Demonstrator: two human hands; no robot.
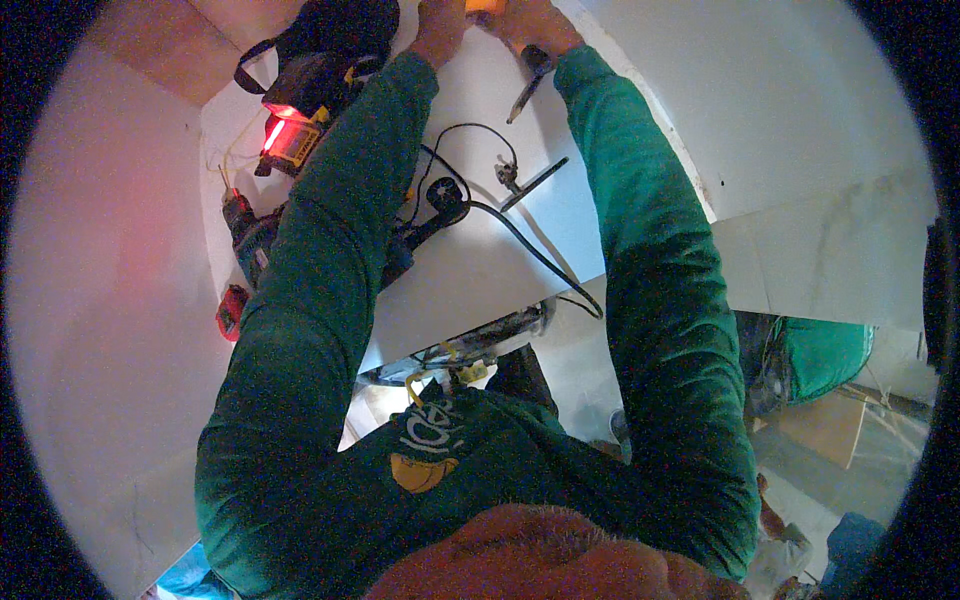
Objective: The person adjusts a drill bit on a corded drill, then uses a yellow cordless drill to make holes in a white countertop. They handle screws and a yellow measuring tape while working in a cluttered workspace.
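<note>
At the top edge my left hand (440,25) and my right hand (540,25) reach up on either side of an orange object (484,7); their fingers are mostly cut off, so any grip is unclear. Beside my right hand lies a slim dark tool (523,95) on the white surface (480,260). Between my forearms are black cables (525,240), a dark power tool (425,225) and a thin bar with a metal fitting (535,182). At left are a black bag (335,30), a red-lit yellow device (292,140), another power tool (245,235) and a red object (232,312).
Pale walls (110,300) flank the surface, with a ledge (800,250) at right. Below it are a green bag (825,355), a cardboard piece (830,425) and what looks like part of another person (775,540). A blue object (185,575) lies at lower left.
</note>
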